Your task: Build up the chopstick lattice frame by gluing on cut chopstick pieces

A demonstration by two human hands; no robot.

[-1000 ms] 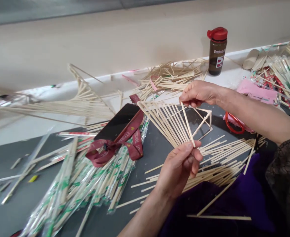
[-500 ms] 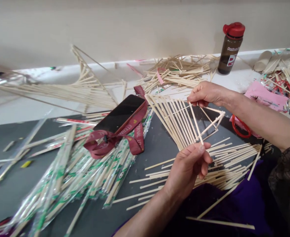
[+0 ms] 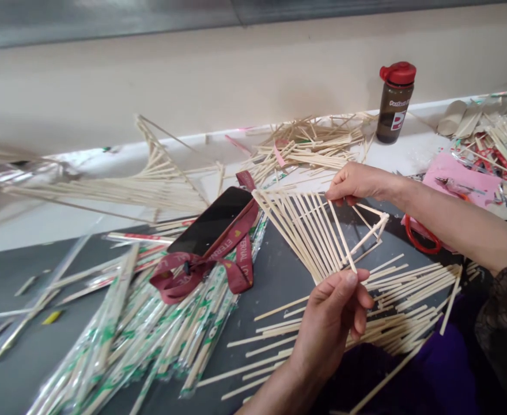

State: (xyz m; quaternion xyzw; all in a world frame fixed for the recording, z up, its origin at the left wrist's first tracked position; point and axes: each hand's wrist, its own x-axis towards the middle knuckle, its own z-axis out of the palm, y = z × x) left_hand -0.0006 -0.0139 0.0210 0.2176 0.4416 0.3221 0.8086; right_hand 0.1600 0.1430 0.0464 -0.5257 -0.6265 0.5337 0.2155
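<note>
Head view: left hand [image 3: 335, 317], right hand [image 3: 354, 182] on stick fan [image 3: 304, 227] edges

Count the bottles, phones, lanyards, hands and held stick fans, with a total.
Bottle: 1
Phone: 1
Lanyard: 1
Hands: 2, left hand and right hand
Held stick fan: 1
Total: 6

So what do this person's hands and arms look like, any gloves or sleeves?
No gloves: both the left hand and right hand are bare, with no rings or watch showing. Forearms are uncovered; a dark lacy sleeve begins near the right elbow.
</note>
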